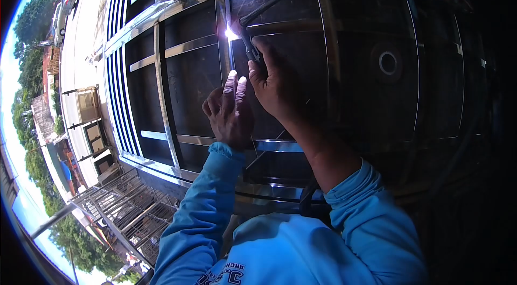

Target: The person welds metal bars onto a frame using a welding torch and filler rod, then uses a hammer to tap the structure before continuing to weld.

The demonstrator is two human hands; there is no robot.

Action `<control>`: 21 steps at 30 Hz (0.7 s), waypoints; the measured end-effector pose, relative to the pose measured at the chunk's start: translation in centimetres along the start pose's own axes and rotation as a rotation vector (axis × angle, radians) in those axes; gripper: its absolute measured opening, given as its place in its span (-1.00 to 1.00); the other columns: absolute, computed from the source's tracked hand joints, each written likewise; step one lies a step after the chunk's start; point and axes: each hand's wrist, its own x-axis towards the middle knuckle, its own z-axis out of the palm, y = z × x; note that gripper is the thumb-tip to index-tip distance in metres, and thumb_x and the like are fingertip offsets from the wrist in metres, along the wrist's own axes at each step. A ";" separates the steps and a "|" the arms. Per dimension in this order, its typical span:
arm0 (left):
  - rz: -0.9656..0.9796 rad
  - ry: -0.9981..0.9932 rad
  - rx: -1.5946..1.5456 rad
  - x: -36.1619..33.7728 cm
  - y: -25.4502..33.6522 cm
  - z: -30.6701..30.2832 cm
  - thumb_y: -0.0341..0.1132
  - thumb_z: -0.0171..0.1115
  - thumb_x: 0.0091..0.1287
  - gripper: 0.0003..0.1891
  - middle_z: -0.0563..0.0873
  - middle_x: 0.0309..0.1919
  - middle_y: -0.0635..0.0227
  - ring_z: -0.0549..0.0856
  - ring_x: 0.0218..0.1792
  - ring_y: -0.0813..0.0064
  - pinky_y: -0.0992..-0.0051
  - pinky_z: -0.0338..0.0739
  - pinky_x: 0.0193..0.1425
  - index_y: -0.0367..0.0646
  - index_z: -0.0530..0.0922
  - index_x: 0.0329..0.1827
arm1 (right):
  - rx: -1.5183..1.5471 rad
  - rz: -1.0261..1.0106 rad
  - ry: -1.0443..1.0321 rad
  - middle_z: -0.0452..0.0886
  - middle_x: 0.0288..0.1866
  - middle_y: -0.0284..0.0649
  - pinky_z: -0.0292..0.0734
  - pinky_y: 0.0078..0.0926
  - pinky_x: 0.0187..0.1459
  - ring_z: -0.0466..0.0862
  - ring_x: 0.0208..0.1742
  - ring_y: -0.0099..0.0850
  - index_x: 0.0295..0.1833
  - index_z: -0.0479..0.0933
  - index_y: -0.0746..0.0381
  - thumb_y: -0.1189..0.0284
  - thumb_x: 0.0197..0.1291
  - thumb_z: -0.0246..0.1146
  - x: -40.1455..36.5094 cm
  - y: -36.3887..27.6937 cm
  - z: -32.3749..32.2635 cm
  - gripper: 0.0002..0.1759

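Note:
A black welding torch [249, 37] is held in my right hand [274, 80], whose fingers are wrapped round its handle. Beside the torch head a bright arc [231, 34] glows on a shiny metal strip of the frame. Just below the glow, my left hand [230, 110] has two fingers stretched out with their tips at the lower end of the lit strip. Its other fingers are bent but apart. The metal frame [160, 69] of crossed bars lies over a dark surface.
Parallel slats [119, 102] line the frame's left side. A metal rack [129, 212] stands at the lower left. A pale ring [388, 62] lies on the dark surface at the right. Parked vehicles [67, 5] and trees show beyond.

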 end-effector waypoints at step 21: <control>-0.059 -0.049 0.006 -0.2 0.1 0.1 -0.47 0.37 0.24 -0.45 0.58 0.51 0.39 0.58 0.22 0.23 0.19 0.32 0.37 -0.04 0.69 0.36 | 0.041 0.054 0.017 0.75 0.08 0.04 0.75 -0.07 0.02 0.79 0.07 0.04 0.50 0.46 0.08 0.36 0.46 0.33 -0.2 0.1 0.2 -0.47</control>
